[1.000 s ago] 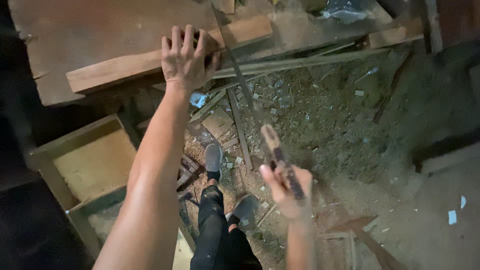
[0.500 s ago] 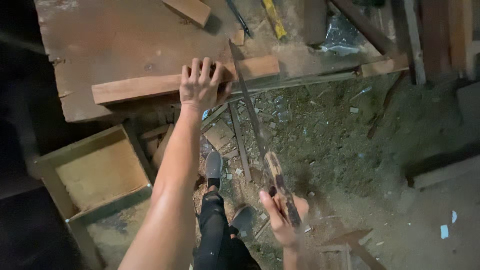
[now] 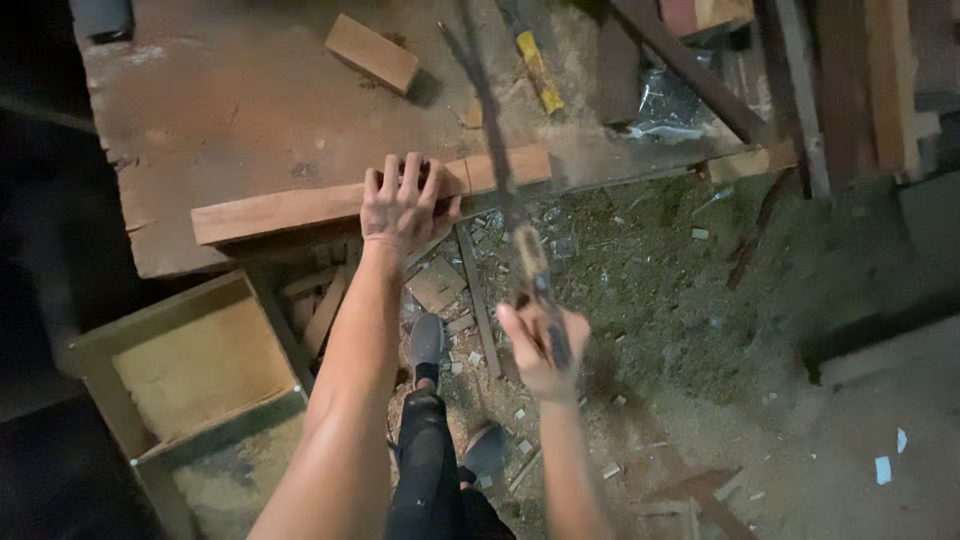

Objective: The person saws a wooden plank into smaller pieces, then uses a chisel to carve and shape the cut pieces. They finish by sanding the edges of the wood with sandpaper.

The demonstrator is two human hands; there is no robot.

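The left hand (image 3: pixel 403 205) presses spread fingers on a plank (image 3: pixel 290 208) lying along the worn tabletop (image 3: pixel 230 110) edge. The right hand (image 3: pixel 537 345) has its fingers wrapped around a handsaw (image 3: pixel 500 170). Below lies a littered dirt floor (image 3: pixel 680 300).

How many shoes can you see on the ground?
2: one grey shoe below the left hand, the other shoe lower, near the right forearm, partly hidden by the leg.

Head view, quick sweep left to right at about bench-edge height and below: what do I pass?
Open wooden box → left hand pressing the long wooden plank → grey shoe → right hand gripping the hand saw → debris-strewn dirt floor.
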